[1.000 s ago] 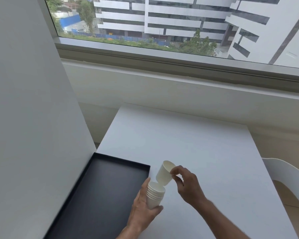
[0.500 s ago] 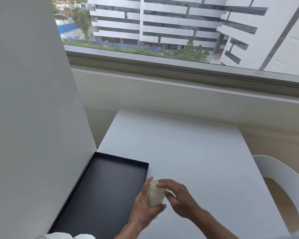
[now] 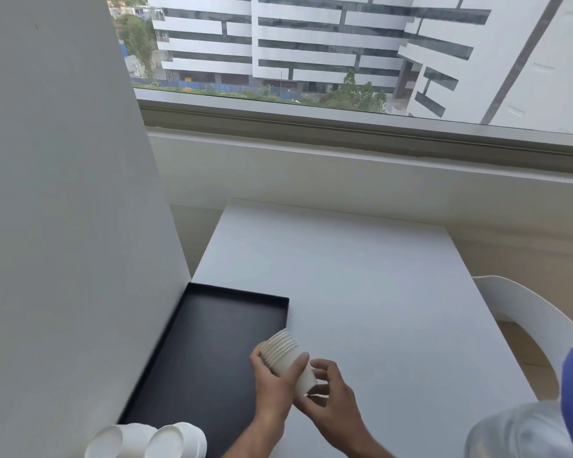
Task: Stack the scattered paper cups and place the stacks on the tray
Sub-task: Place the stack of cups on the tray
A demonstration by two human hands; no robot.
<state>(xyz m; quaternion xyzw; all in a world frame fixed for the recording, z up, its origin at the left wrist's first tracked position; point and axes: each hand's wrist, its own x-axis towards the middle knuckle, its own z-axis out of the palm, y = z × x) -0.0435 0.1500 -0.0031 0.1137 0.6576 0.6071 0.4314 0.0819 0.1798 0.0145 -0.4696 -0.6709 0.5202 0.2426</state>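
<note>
A stack of several white paper cups (image 3: 283,353) is tilted, rims pointing up and left, just over the right edge of the black tray (image 3: 212,328). My left hand (image 3: 272,381) grips the stack around its middle, thumb across the front. My right hand (image 3: 331,391) holds the stack's base end with curled fingers. Two more white cup stacks (image 3: 146,441) lie on their sides at the near end of the tray, bottoms facing me.
The white table (image 3: 361,292) stretches away to a low wall under the window. A tall white panel (image 3: 63,226) stands close along the tray's left side. A white chair (image 3: 536,325) sits at the right, and a blurred clear and blue object (image 3: 536,424) fills the bottom right corner.
The single cup went onto the stack held upright on the table. Both hands then lifted and tilted the stack leftward over the tray's edge. The view dropped, revealing two stacks on the tray.
</note>
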